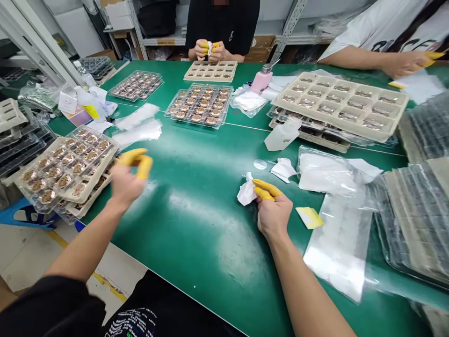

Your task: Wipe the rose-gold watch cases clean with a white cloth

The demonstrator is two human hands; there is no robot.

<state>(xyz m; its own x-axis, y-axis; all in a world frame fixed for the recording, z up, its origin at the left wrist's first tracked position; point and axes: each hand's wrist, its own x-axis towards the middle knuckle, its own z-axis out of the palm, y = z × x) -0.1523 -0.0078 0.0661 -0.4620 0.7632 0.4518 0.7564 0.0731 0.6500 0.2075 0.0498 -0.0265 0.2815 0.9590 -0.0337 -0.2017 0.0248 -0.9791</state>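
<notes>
My right hand (275, 210), with yellow finger cots on its fingers, pinches a crumpled white wipe (247, 191) just above the green table. Blurred by motion, my left hand (129, 180) also wears yellow finger cots. Its fingers are bent with the tips apart, and I see nothing between them. Beside it on the left lies a stack of trays; the clear plastic tray (60, 164) on top holds several round, brownish metal parts in its pockets. Beneath it shows a beige tray (89, 196). What exactly the round parts are, I cannot tell.
Another clear tray of parts (199, 106) lies mid-table, and a beige tray stack (338, 100) stands right. Nearby are a white bottle (283, 135), a pink pump bottle (262, 80), bagged wipes (324, 171) and a yellow-white pad (309, 217). Two people sit across the table.
</notes>
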